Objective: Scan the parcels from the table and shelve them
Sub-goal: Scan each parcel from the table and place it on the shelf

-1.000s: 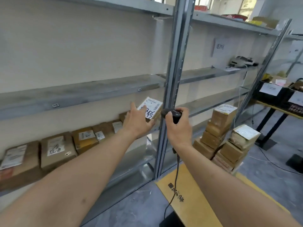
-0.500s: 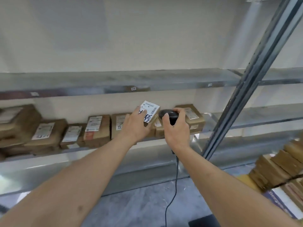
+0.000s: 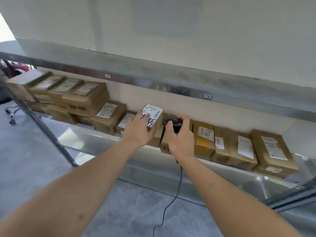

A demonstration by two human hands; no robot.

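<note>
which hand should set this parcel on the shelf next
Left, probably. The left hand already grips the small parcel right at the shelf, while the right hand is occupied holding the corded scanner.

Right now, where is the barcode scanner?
Head view, centre: the black barcode scanner is gripped in the right hand, just right of the white-labelled parcel the left hand holds.
</note>
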